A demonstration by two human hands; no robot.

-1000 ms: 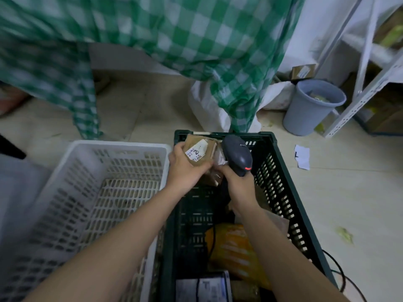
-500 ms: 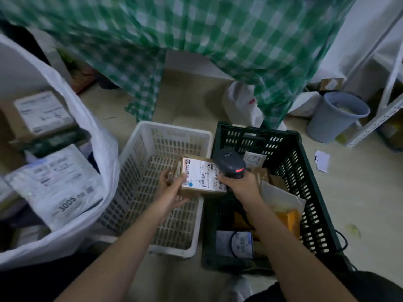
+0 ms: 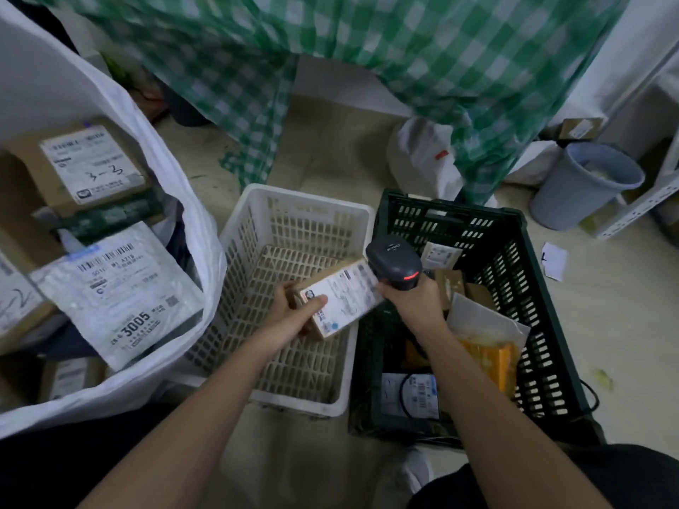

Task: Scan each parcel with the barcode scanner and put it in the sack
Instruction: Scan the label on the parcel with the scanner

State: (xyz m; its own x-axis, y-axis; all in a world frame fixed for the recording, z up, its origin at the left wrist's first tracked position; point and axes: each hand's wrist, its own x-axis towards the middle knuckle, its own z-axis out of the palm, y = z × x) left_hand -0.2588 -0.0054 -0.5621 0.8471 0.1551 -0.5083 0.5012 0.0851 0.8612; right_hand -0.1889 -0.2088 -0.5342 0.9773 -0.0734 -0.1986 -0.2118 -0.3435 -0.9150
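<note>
The parcel point(image 3: 340, 299), a small brown cardboard box with a white shipping label facing up, is held above the near right corner of the white basket point(image 3: 294, 200), tilted so its far end rises toward the scanner. The left hand point(image 3: 294, 314) has the box in its grip, thumb pressed on the label's near corner and fingers wrapped under the cardboard. The right hand point(image 3: 411, 299) is clenched around the handle of the dark barcode scanner point(image 3: 395, 260), whose head sits just at the far edge of the parcel with a red light glowing on its rear face. The scanner's cable cannot be followed clearly.

To the left lies the white sack point(image 3: 161, 185), its mouth open toward the camera, with several labelled parcels inside (one white mailer bears the number 3005 point(image 3: 136, 321), and a brown box point(image 3: 84, 167) above it shows handwritten marks). To the right of the white basket stands a dark green crate point(image 3: 543, 325) holding more packages, among them a yellow bag point(image 3: 492, 361) and a white envelope point(image 3: 485, 321). Beyond hang green checked cloth point(image 3: 367, 49), and a grey bin point(image 3: 584, 185) stands on the floor at the far right, near a white metal shelf frame point(image 3: 639, 203).
</note>
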